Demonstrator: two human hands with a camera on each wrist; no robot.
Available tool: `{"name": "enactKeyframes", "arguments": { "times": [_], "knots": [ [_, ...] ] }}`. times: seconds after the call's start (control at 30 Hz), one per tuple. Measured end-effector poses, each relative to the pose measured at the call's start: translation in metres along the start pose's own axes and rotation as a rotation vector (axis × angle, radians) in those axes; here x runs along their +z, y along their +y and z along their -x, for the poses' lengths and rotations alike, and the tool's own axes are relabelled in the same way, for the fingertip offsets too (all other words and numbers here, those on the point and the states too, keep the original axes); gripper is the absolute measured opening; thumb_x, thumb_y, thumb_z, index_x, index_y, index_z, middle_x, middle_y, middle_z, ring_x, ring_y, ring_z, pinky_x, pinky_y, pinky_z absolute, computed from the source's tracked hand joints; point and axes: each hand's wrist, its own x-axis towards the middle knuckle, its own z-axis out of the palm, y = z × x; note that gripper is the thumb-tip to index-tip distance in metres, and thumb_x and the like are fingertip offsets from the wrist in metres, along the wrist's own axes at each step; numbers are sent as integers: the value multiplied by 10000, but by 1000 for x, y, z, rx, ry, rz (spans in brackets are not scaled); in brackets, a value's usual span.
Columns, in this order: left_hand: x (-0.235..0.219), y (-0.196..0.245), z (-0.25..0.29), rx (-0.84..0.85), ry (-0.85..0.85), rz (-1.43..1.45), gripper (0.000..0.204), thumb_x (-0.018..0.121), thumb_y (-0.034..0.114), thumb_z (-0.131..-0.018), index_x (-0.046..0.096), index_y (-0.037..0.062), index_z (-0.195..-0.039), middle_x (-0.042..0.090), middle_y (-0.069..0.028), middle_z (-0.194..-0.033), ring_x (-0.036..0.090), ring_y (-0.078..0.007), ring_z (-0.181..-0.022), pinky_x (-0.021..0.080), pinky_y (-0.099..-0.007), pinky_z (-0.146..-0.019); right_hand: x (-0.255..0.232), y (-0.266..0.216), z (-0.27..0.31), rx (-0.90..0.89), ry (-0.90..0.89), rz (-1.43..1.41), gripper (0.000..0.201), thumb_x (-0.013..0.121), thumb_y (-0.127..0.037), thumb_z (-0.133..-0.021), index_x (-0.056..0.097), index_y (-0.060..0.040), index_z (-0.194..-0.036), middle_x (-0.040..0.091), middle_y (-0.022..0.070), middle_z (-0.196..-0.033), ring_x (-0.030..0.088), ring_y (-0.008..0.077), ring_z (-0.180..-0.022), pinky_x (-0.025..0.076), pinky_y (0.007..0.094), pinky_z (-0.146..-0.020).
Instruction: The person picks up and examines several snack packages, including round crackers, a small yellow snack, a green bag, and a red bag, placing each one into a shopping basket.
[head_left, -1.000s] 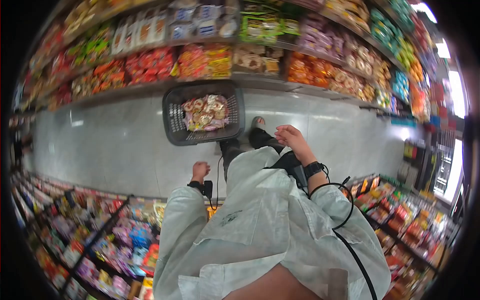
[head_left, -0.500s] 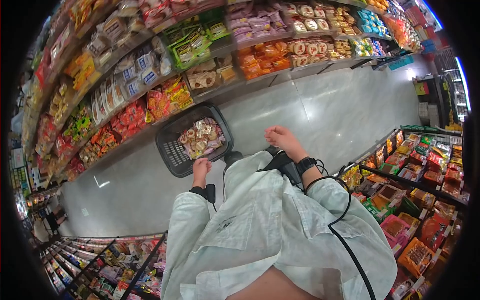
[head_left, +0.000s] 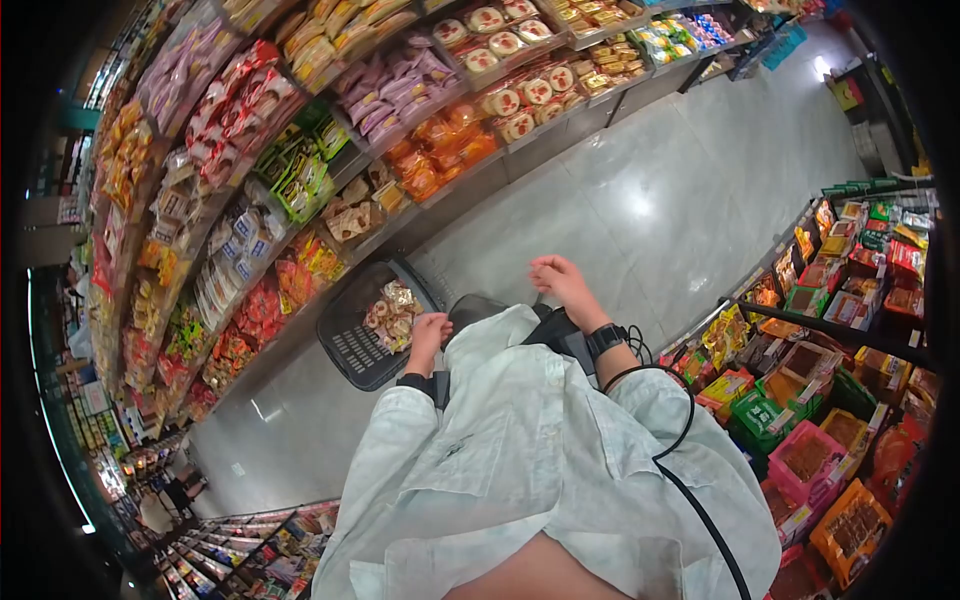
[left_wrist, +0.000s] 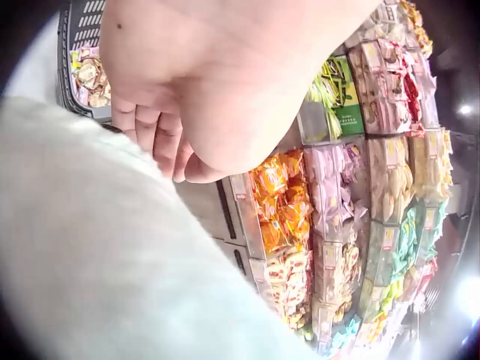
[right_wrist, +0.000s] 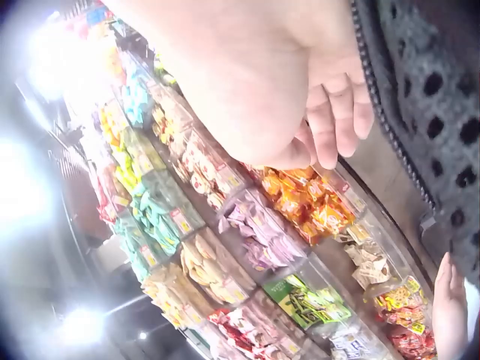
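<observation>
— Supermarket aisle, pale glossy floor [head_left: 640, 200], snack shelves [head_left: 300, 150] packed on both sides. What's the person doing?

— Standing in a light shirt [head_left: 530, 470], seen from above. Both hands hang in front of the waist, holding nothing.

— How are the fingers?

— The left hand [head_left: 428, 335] has loosely curled fingers, empty, just at the edge of a dark shopping basket [head_left: 350, 345]. The right hand [head_left: 560, 280] is also loosely curled and empty, well apart from the basket.

— Where's the basket?

— On the floor, near the shelf, just beyond the left hand. Wrapped snack packets [head_left: 390, 312] lie inside it.
</observation>
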Motion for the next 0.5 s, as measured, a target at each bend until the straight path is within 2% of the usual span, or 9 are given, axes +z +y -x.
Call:
{"name": "enactKeyframes", "arguments": {
  "times": [0.17, 0.37, 0.5],
  "knots": [
    [44, 64, -12, 3, -65, -101, 198, 538, 218, -982, 612, 81, -1106, 676, -55, -956, 644, -135, -817, 516, -268, -720, -42, -9, -8, -5, 69, -109, 178, 574, -177, -960, 609, -72, -1099, 652, 30, -982, 609, 103, -869, 498, 250, -794],
    [88, 109, -68, -34, -152, -193, 202, 542, 222, -979, 612, 84, -1109, 672, -53, -969, 647, -138, -834, 516, -274, -730, -81, -37, -35, -16, 194, -197, 175, 580, -167, -956, 608, -70, -1100, 657, 36, -961, 623, 113, -851, 510, 253, -779],
    [120, 148, -116, -38, -196, -191, 204, 540, 224, -980, 615, 83, -1106, 675, -52, -951, 648, -139, -826, 516, -271, -722, -108, -66, -75, -42, 263, -190, 175, 583, -159, -955, 606, -65, -1101, 657, 39, -954, 628, 123, -861, 516, 263, -797]
  ]
}}
